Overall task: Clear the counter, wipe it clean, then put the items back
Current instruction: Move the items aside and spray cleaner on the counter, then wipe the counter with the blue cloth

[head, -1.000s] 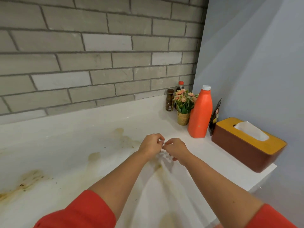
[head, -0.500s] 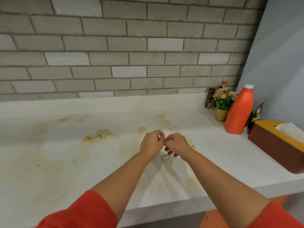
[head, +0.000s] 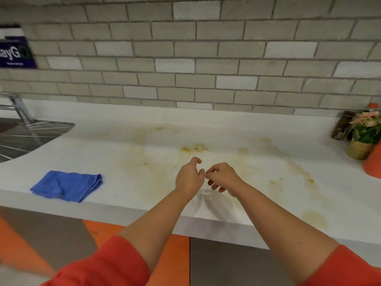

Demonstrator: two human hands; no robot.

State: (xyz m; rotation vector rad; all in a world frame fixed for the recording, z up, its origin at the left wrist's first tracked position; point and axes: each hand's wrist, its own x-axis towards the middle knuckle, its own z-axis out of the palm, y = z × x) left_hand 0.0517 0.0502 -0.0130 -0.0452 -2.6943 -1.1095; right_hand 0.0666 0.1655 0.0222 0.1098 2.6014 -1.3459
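Left hand (head: 189, 178) and right hand (head: 223, 178) hover fingertip to fingertip over the counter, fingers loosely curled, gripping nothing visible. Folded blue cloth (head: 67, 185), soft, lies at 9 o'clock near the front edge. Smooth white counter (head: 123, 153) carries dried yellowish stains (head: 193, 148) at 12. Judgement: lift off the jar (head: 343, 125), flower pot (head: 359, 149) and orange bottle (head: 374, 164) at 2 o'clock first, then wipe. Ribbed steel sink (head: 24, 135) at 10.

White counter (head: 206, 129) with yellow-brown stains (head: 193, 148), blue cloth (head: 67, 185), grey brick-pattern wall (head: 185, 58) — orange-red sleeves (head: 107, 265)
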